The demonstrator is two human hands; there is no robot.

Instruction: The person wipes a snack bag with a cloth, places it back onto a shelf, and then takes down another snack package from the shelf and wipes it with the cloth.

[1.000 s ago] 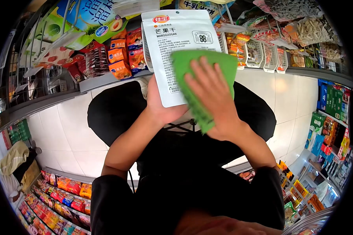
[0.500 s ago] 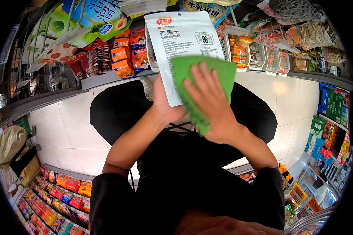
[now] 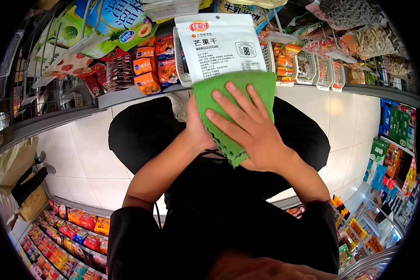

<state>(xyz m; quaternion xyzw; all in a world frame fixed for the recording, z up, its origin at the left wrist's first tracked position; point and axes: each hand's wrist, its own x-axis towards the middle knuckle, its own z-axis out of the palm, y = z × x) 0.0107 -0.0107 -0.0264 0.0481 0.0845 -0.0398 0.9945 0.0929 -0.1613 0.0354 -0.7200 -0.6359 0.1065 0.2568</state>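
A white pouch (image 3: 219, 46) with black print and a red logo is held up at the centre. My left hand (image 3: 198, 123) supports it from below and behind at its lower left; most of those fingers are hidden behind the pouch and cloth. A green cloth (image 3: 210, 93) with a jagged edge covers the lower half of the pouch. Spread over the cloth, my right hand (image 3: 247, 126) presses it flat against the pouch, fingers apart and pointing up and left.
Shelves with orange snack packs (image 3: 145, 73), a green pouch (image 3: 60, 35) and white baskets (image 3: 324, 72) run along the top. Pale floor tiles (image 3: 91, 144) lie beyond my black-clad knees. Shelves of colourful packets (image 3: 86, 221) stand at lower left, boxes (image 3: 399, 122) at right.
My right hand and the cloth have moved slightly left across the pouch, and the cloth now covers its lower part from side to side. The pouch has shifted a little right.
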